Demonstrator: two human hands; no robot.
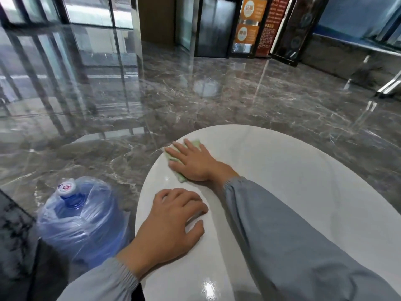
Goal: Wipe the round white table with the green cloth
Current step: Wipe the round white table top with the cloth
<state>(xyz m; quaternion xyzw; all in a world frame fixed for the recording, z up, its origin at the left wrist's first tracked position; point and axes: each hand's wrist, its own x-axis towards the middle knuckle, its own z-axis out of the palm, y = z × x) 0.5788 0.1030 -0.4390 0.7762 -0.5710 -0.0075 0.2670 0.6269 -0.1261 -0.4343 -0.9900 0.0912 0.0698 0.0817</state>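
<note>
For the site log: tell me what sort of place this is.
Probably a building lobby: polished marble floor, what look like elevator doors with orange posters beside them, and glass walls.

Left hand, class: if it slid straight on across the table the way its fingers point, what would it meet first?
Probably the grey sleeve of the right arm, which lies across the round white table just beyond the fingertips of the left hand; nothing else shows between them.
</note>
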